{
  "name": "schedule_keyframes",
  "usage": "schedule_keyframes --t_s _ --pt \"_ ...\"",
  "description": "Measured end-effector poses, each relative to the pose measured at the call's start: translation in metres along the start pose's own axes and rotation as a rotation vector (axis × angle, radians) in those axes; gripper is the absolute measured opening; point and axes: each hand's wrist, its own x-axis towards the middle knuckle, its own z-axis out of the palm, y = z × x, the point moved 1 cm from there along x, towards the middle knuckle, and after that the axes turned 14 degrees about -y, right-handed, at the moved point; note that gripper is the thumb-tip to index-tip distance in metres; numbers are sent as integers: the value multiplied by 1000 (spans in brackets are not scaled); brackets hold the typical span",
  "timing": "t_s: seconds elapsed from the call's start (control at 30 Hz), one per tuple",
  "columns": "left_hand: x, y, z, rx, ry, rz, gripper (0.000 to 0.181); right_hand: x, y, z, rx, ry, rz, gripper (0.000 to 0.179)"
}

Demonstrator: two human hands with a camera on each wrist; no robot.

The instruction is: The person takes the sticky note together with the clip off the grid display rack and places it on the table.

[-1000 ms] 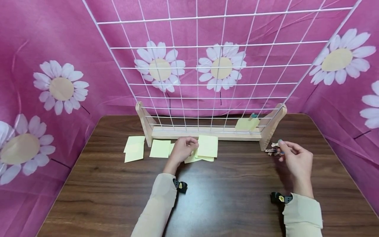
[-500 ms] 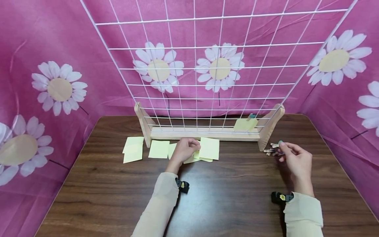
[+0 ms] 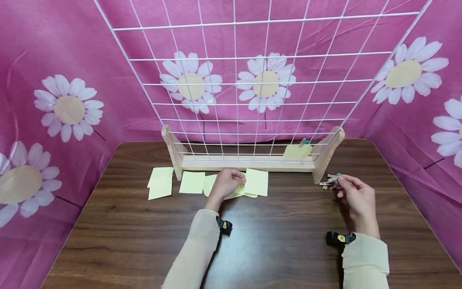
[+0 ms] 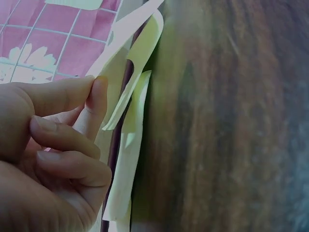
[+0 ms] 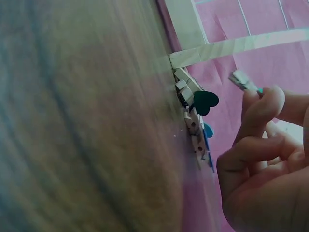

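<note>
My left hand (image 3: 226,183) pinches the edge of a pale yellow sticky note (image 3: 256,182) between thumb and fingertip, in front of the wooden stand (image 3: 249,163). In the left wrist view that note (image 4: 118,50) stands tilted, with curled notes (image 4: 128,150) below it. To the right, by the stand's foot, my right hand (image 3: 361,198) pinches a small wooden clothespin (image 5: 243,80) with a bit of green at its end. Beside it on the table lies a little pile of mini clothespins (image 5: 195,130), some with green or blue hearts.
A white wire grid (image 3: 234,84) rises from the stand. One yellow note (image 3: 297,152) hangs low on its right side from a teal clothespin (image 3: 304,141). More sticky notes (image 3: 192,182) lie left of my left hand on the brown table (image 3: 274,241). Flowered pink cloth (image 3: 130,72) surrounds the table.
My left hand has shifted slightly right with the pinched note, showing more of the note to its left. The right hand stays by the clothespin pile. The head view has turned a little.
</note>
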Motion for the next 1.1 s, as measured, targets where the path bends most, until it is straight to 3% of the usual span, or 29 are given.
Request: schedule_keyframes --t_s 0.2,0.5,0.73,1.1 --pt "1 -1 2 88 22 -5 7 -3 7 -6 -1 -61 35 8" --pt "2 -1 4 137 21 -7 7 -7 8 -18 -58 -65 75 10" --pt "3 0 5 150 16 -17 7 -6 9 -22 -55 -117 79 11" --pt "1 -1 5 154 3 -10 6 -3 12 -25 -61 -115 102 12"
